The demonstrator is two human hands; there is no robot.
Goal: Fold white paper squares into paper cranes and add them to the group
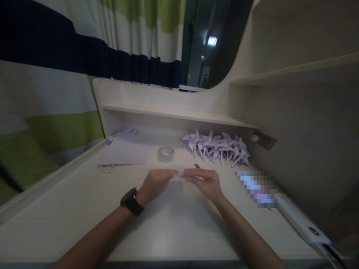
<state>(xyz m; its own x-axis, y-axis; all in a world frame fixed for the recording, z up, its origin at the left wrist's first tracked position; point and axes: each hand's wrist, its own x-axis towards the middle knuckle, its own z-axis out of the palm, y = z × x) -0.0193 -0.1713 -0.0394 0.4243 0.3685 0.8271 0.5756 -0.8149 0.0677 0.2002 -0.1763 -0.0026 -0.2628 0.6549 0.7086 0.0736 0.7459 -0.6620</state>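
A small piece of white paper [180,175] spans the gap between my two hands, low over the middle of the desk. My left hand [157,183], with a black watch on its wrist, pinches the paper's left end. From the other side, my right hand [206,182] grips it between thumb and fingers. Most of the paper is hidden by the fingers, so its folds cannot be made out. Just behind my right hand lies a thin dark tool [196,166], partly covered. A roll of clear tape [165,158] rests on the desk beyond my hands.
Several white paper pinwheels [217,145] are heaped at the back right. Sheets of white paper [126,149] lie back left, with small pale bits [106,169] beside them. To the right are a blurred-out lit screen [256,189] and a long white device [300,220]. A low shelf [174,112] overhangs the back.
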